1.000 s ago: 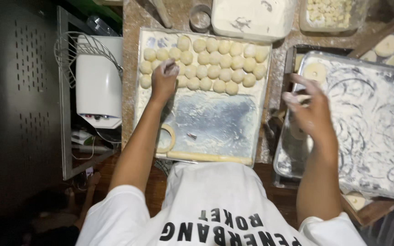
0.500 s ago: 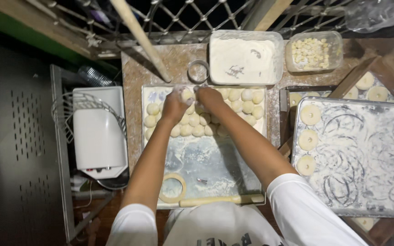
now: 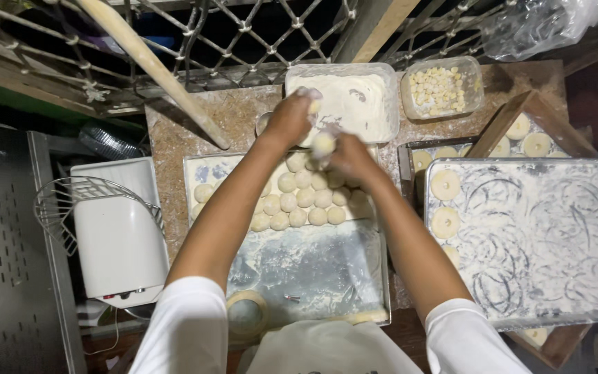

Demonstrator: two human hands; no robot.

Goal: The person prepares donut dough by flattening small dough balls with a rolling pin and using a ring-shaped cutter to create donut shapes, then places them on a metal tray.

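Observation:
Both hands are raised over the far end of a floured metal tray (image 3: 313, 277) that carries several pale dough balls (image 3: 299, 201). My right hand (image 3: 347, 158) grips one dough ball (image 3: 324, 143) between its fingers. My left hand (image 3: 291, 118) hovers just beside it at the edge of a clear tub of white flour (image 3: 354, 104), fingers dusted and curled around a small bit of dough. A ring-shaped cutter (image 3: 247, 312) lies at the tray's near corner.
To the right a large floured tray (image 3: 555, 242) bears ring-shaped dough pieces (image 3: 445, 185), with more on wooden-framed trays (image 3: 527, 135) behind. A clear tub of yellow bits (image 3: 439, 88) stands beside the flour. A white appliance (image 3: 115, 235) with a wire rack sits at left; a wooden stick (image 3: 153, 66) leans over a mesh fence.
Both hands have lifted off the dough balls on the tray and moved toward the flour tub. The right hand now holds one ball. The view has tilted further forward.

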